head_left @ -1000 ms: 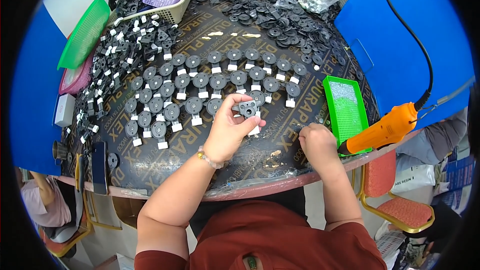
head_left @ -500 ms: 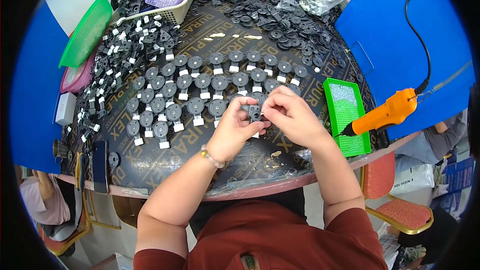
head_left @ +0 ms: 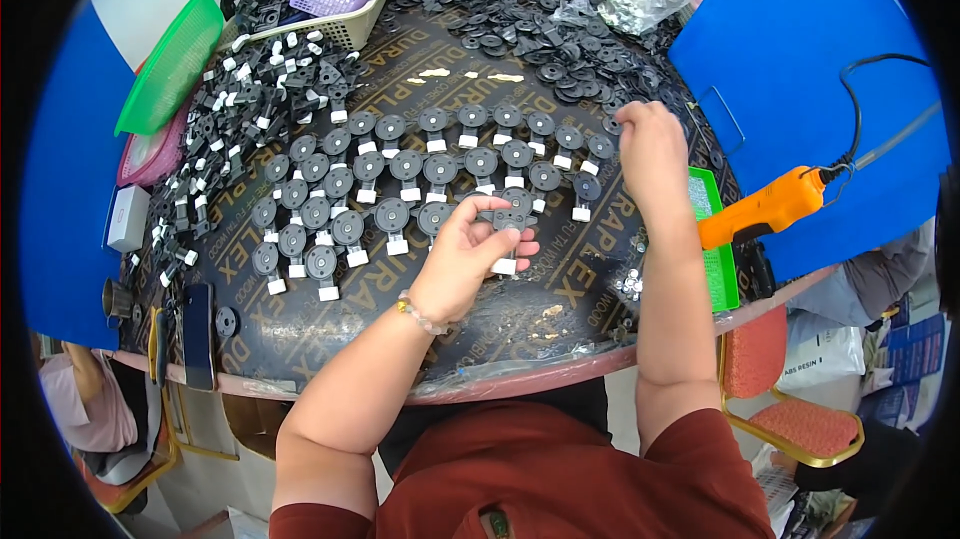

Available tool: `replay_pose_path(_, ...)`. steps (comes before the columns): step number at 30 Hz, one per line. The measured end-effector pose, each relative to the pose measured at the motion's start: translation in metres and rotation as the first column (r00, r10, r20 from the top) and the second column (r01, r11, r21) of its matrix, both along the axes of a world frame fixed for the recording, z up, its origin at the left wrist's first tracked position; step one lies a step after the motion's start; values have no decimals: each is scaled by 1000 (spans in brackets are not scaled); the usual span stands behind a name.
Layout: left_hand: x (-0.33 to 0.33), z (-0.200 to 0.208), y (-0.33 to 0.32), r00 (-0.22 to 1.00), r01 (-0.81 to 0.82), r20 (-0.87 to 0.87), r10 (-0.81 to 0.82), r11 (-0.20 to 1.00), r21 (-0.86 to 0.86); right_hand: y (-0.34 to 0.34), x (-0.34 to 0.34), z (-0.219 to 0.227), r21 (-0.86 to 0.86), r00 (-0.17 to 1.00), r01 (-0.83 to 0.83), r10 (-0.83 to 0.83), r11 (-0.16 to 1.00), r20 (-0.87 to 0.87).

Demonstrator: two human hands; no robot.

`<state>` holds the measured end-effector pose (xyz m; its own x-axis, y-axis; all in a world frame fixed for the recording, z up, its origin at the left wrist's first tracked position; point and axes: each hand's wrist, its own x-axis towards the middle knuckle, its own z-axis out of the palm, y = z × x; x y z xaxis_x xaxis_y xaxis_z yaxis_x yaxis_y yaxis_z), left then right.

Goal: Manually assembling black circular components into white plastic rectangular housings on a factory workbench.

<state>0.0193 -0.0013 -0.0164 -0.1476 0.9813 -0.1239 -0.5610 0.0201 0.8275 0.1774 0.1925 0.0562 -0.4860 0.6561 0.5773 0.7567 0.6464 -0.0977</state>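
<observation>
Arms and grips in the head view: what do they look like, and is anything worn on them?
They are a person's. Short rust-red sleeves end above the elbows, leaving both forearms bare. The left wrist wears a bracelet of pale beads with a gold-coloured piece; nothing shows on the right wrist. The left grip and right grip are ungloved.

Beyond the left hand, rows of round black plastic parts; ahead-left of the right hand, heaped black plastic discs.
</observation>
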Motion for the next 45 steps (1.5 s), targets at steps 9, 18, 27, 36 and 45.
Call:
replay_pose_path(9, -6, 1, 2, 999, -48, 11, 48, 996, -74, 115, -23, -52, -372, 920, 379, -303, 847, 248)
replay_pose_path(18, -7, 3, 0, 995, -82, 59, 86, 995, -64, 141, -33, -54, -389, 860, 347, -124, 853, 495)
replay_pose_path(27, -7, 2, 2, 995, -75, 57, 77, 996, -37, 158, -30, -48, -426, 849, 243, 21, 871, 528)
replay_pose_path(36, -7, 3, 2, 996, -78, 38, 79, 997, -28, 160, -32, -41, -453, 791, 269, 74, 850, 607)
replay_pose_path(45, -7, 3, 2, 994, -97, 51, 99, 995, -33, 154, -26, -52, -459, 881, 207, 38, 864, 471)
